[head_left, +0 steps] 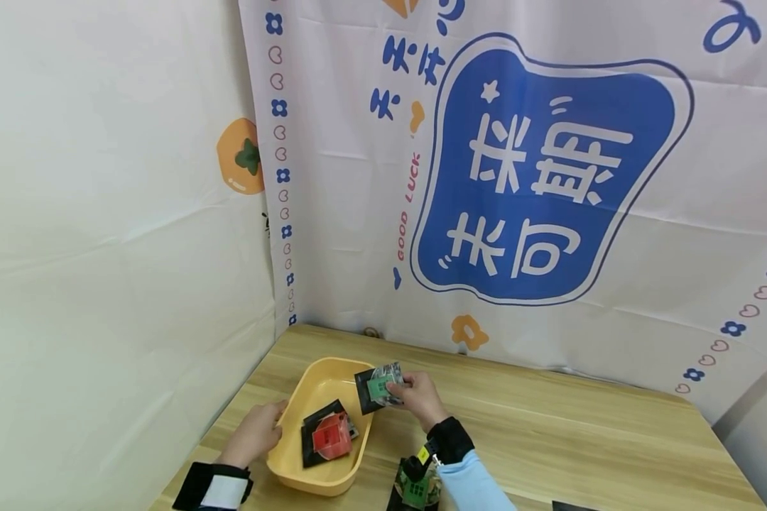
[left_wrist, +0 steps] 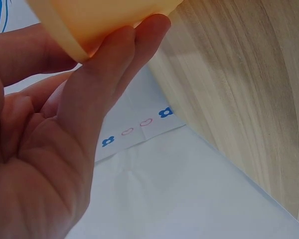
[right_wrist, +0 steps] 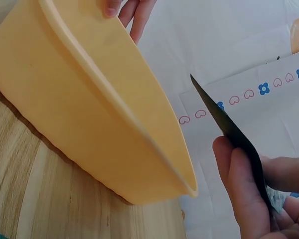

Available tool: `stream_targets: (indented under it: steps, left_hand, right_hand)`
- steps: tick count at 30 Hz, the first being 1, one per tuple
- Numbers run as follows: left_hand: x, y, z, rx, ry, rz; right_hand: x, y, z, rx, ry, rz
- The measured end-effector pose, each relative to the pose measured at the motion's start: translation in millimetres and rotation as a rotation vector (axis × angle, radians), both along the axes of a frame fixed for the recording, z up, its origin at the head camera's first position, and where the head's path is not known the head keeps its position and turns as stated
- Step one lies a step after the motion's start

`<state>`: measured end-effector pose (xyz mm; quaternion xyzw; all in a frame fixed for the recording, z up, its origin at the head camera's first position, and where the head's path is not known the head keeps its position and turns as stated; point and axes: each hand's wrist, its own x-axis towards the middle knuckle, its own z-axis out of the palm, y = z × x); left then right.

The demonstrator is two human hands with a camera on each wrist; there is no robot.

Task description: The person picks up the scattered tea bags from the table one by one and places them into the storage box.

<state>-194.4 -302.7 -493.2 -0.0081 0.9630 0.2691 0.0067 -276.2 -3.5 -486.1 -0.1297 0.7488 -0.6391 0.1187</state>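
My left hand (head_left: 256, 434) pinches the left rim of a yellow plastic basin (head_left: 294, 479); the left wrist view shows its fingers on both sides of the wall (left_wrist: 74, 35). Over the basin's right rim, my right hand (head_left: 424, 399) holds a flat black packet (head_left: 367, 397) with a green label, thumb on top. Edge-on in the right wrist view, the same packet (right_wrist: 229, 127) looks thin and slightly bent. Inside the basin lie black packets, the upper one with a red label (head_left: 332, 436). They overlap, so the lower one is mostly hidden.
Another black packet with a green label (head_left: 415, 493) lies on the wooden table (head_left: 550, 433), partly hidden by the right wrist's camera. A dark flat thing (head_left: 572, 506) shows at the bottom edge. White cloth walls (head_left: 121, 284) border the table's left and back.
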Motion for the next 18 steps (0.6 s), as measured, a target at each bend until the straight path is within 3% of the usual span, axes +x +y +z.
stream_targets:
  steps: [18]
  left_hand:
    - [-1.8, -1.3, -2.3, -0.007, 0.001, -0.005]
  right_hand:
    - [6.4, -14.0, 6.3, -0.006, 0.021, 0.036]
